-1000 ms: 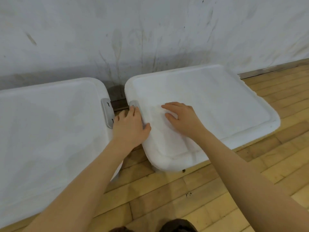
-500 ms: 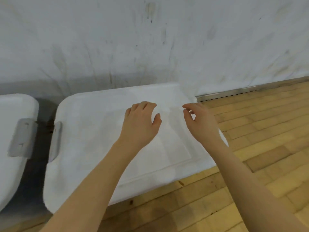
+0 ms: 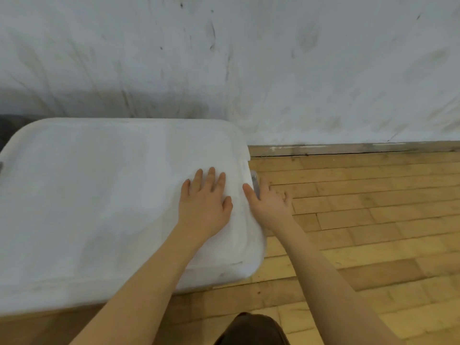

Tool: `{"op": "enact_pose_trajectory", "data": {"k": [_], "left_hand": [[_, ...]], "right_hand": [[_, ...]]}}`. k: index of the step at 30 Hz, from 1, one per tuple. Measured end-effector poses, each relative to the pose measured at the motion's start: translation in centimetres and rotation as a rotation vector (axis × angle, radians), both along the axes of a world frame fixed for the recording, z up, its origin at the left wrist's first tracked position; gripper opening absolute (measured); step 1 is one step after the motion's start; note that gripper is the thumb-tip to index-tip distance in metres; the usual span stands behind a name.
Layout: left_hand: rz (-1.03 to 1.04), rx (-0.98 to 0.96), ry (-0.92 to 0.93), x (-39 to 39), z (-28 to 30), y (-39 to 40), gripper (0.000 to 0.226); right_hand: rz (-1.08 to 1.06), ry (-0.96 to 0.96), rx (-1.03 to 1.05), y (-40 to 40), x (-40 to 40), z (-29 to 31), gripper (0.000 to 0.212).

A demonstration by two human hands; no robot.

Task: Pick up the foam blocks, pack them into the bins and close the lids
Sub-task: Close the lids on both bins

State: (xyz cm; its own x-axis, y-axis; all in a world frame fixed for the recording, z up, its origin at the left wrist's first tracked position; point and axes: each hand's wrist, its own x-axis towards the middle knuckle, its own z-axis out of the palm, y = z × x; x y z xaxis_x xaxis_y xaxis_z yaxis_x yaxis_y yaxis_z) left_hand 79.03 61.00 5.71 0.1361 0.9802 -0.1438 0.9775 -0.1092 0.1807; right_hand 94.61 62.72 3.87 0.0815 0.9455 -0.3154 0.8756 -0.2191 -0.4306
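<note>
We see one white bin [image 3: 74, 270] standing on the wooden floor [image 3: 373, 220] against a scuffed white wall [image 3: 273, 70], with its white lid [image 3: 99, 195] lying flat over the top and covering the whole opening, so nothing of what is inside shows. We find the left hand [image 3: 204, 202] resting palm down on the lid near its right end, its grip spread, with the fingers straight and slightly fanned and the thumb lying alongside. We find the right hand [image 3: 270, 204] at the right edge of the same lid, thumb lying on top of the rim and the other fingers reaching over the side toward a grey latch [image 3: 254, 181] that sits at the middle of that short edge; those fingers look relaxed and fairly straight rather than curled round the clip, though we cannot tell whether they press on it. Both bare forearms come up from the lower edge of the view.
</note>
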Motion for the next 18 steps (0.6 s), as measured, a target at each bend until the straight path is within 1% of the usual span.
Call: {"op": "enact_pose_trajectory", "data": {"k": [2,5,8,10,11,13,18], "left_hand": [[0.008,-0.015,0.019,0.3,-0.2,0.2,0.061],[0.006,-0.012,0.048,0.2,-0.3,0.4,0.061],[0.006,-0.010,0.043,0.1,-0.2,0.4,0.061],[0.001,-0.010,0.029,0.1,-0.2,0.3,0.061],[-0.003,-0.016,0.018,-0.1,-0.2,0.3,0.061],[-0.025,-0.046,-0.015,-0.8,-0.2,0.3,0.061],[-0.087,-0.140,-0.016,-2.1,0.2,0.9,0.062]], "right_hand": [[0.023,0.086,-0.014,0.1,0.1,-0.3,0.069],[-0.025,0.112,0.095,0.1,0.2,-0.6,0.063],[-0.046,0.021,0.299,-0.6,-0.3,0.0,0.052],[0.012,-0.088,0.436,-1.0,-0.9,0.2,0.046],[0.034,-0.123,0.468,-1.2,-1.1,0.2,0.045],[0.037,-0.093,0.448,-1.4,-1.4,0.2,0.049],[0.057,0.118,0.323,-1.9,-1.0,0.4,0.062]]}}
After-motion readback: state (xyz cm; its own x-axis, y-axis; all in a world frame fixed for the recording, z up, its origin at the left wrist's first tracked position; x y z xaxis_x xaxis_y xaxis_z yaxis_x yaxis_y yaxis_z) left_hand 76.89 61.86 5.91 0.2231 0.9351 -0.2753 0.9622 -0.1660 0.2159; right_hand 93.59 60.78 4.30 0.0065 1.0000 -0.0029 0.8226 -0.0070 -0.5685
